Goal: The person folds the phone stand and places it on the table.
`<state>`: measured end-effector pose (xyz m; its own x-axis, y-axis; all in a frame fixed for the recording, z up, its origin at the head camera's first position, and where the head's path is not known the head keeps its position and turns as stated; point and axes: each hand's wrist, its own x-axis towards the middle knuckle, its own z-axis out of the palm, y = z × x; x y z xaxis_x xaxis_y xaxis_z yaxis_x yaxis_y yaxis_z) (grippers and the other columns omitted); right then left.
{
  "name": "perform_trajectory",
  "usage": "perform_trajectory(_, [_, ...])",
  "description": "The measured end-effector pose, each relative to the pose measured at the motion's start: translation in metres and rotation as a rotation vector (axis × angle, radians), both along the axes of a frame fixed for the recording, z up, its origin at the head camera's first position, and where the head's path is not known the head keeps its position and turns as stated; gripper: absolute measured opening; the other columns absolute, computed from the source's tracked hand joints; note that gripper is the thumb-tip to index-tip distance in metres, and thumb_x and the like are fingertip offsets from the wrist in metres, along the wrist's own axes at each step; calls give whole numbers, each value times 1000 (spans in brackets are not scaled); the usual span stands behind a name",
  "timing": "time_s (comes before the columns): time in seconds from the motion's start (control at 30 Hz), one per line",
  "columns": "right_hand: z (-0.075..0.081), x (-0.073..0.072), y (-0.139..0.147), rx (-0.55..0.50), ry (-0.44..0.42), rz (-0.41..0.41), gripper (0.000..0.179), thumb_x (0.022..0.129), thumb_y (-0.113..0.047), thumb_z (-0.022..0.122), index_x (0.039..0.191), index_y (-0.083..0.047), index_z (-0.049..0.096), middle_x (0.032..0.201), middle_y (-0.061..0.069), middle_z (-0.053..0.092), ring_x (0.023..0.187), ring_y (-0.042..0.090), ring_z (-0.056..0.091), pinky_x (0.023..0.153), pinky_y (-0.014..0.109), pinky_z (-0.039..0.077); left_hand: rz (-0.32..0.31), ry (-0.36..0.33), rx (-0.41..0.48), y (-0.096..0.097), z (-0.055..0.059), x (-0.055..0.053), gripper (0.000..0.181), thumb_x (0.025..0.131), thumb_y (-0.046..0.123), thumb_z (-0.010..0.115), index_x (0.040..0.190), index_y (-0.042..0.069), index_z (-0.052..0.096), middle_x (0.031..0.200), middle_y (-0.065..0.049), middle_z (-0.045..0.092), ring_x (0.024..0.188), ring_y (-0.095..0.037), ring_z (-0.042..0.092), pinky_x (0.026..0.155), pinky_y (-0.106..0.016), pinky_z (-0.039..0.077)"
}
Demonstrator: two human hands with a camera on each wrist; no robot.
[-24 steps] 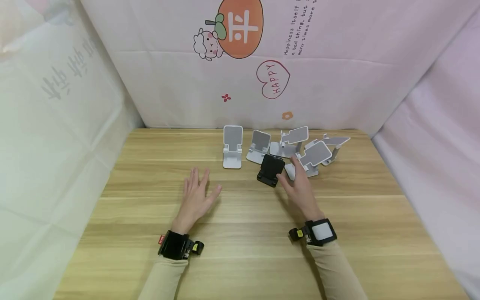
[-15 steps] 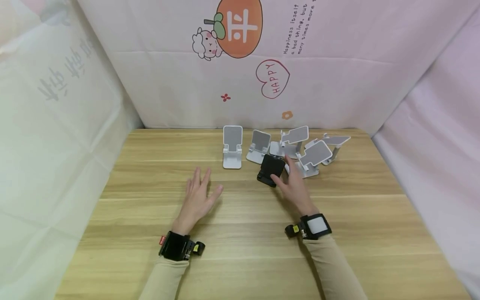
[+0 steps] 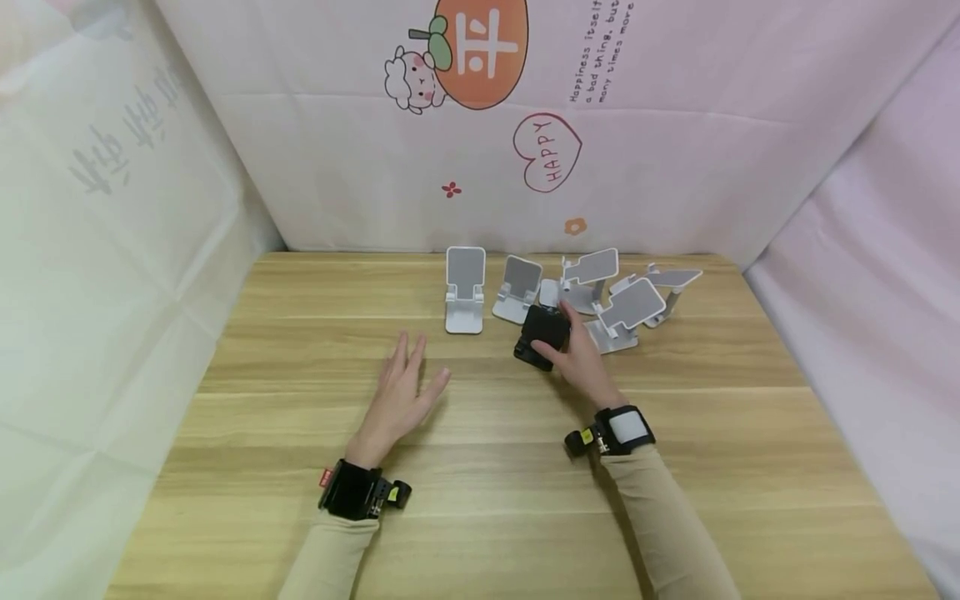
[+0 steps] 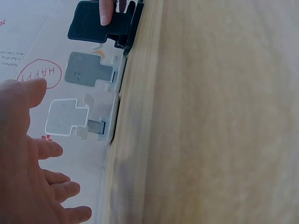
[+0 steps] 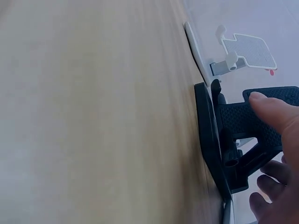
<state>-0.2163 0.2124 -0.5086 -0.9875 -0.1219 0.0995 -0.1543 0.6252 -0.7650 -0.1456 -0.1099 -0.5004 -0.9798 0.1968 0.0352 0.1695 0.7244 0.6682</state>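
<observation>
A black phone stand [image 3: 550, 325] stands on the wooden table, in front of a group of white ones. My right hand [image 3: 587, 363] grips its back plate: in the right wrist view the thumb [image 5: 268, 108] lies across the front face while the other fingers curl behind. The stand's base [image 5: 212, 137] sits at table level. To the left, my left hand [image 3: 401, 402] is held over the wood with fingers spread and nothing in them. In the left wrist view it appears beside a white phone stand [image 4: 68, 116] with a grey pad, apart from it.
Several white phone stands with grey pads line the back: one upright at left [image 3: 465, 279], a smaller one [image 3: 521, 279], and others crowded at right, including a tilted one [image 3: 632, 306] just right of my right hand. A printed cloth [image 3: 337, 183] hangs behind the table.
My right hand has moved left and forward, from beside the black phone stand to gripping its plate. My left hand has shifted slightly right. The phone stands keep their places.
</observation>
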Motion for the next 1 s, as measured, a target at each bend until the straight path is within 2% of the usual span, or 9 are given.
perform_trajectory(0.1, [-2,-6,1,-31,-32,10,93,96,-33,76,164,-5,18,168,20,27,153,37,29,127,52,24,-10,-3,4,1,2,2,80,107,56,43,164,6,21,171,-24,4,153,-52,16,125,-65,13])
perform_trajectory(0.23, [-5,-9,1,-43,-40,34,85,96,-30,76,161,-2,29,165,23,32,149,40,34,125,56,27,-27,-28,15,2,0,6,76,108,50,46,163,4,23,170,-25,7,152,-52,18,123,-65,18])
perform_trajectory(0.37, [-8,-9,0,-22,-13,40,78,95,-29,78,156,-2,39,160,25,40,144,42,41,122,58,32,-35,-50,19,4,-4,10,75,109,48,47,163,2,23,170,-26,10,153,-49,18,124,-63,19])
perform_trajectory(0.53, [-7,-9,0,1,47,38,70,93,-29,80,151,-7,48,151,22,50,137,41,50,118,57,38,-38,-51,35,5,-1,10,75,108,49,47,163,3,25,169,-26,13,153,-48,21,124,-64,22])
perform_trajectory(0.8, [-3,-10,-1,0,97,19,66,92,-29,81,147,-9,53,144,19,58,128,38,57,111,55,44,-49,-51,49,6,6,7,77,108,52,46,163,4,24,170,-25,15,154,-46,21,125,-63,21])
perform_trajectory(1.0, [2,-7,-3,4,108,22,66,91,-29,82,147,-9,54,142,18,60,126,37,59,110,54,46,-48,-84,94,8,6,5,75,108,53,44,164,8,23,171,-21,15,155,-42,19,124,-64,21])
